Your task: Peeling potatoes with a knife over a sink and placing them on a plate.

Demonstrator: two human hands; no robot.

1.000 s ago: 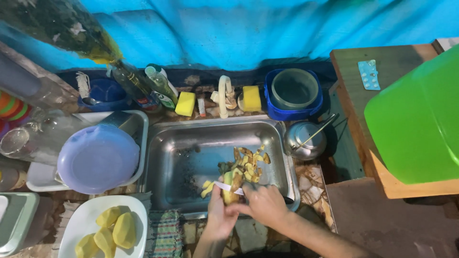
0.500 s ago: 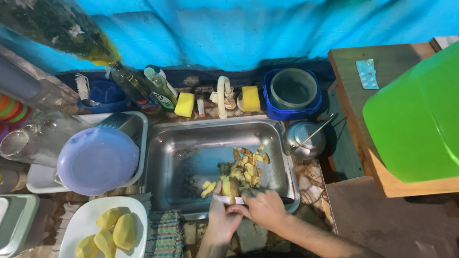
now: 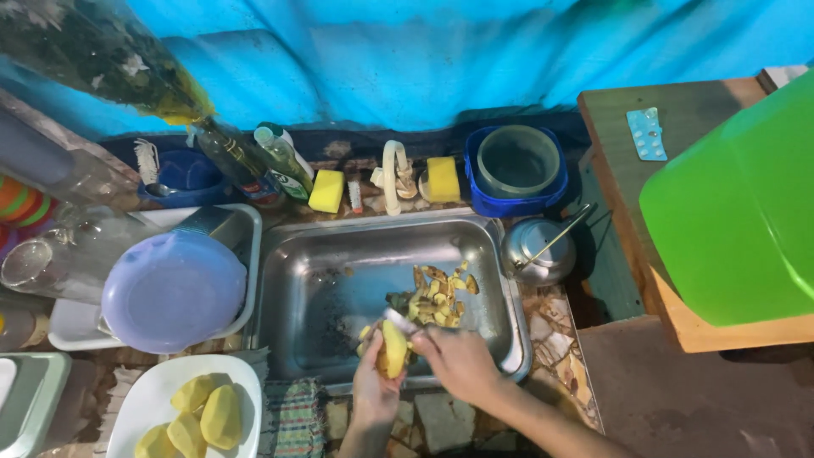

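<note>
Over the near edge of the steel sink (image 3: 322,254): left hand (image 3: 373,392) closed round a half-peeled potato (image 3: 393,348), right hand (image 3: 458,360) pinching a peeler (image 3: 398,321) against its top. Advised: short strokes away from the gripping fingers, potato turned between cuts, peelings dropped onto the heap (image 3: 437,297) inside the sink.

Both forearms come up from the bottom edge and meet in the middle. The left hand (image 3: 376,383) is lower and more to the left, its wrist almost straight, the fingers curled upward and closed in a grip. The right hand (image 3: 458,363) is just beside it, touching it or nearly so. The right forearm runs in from the lower right, and the back of this hand faces the camera with the fingers bent inward and closed.
</note>
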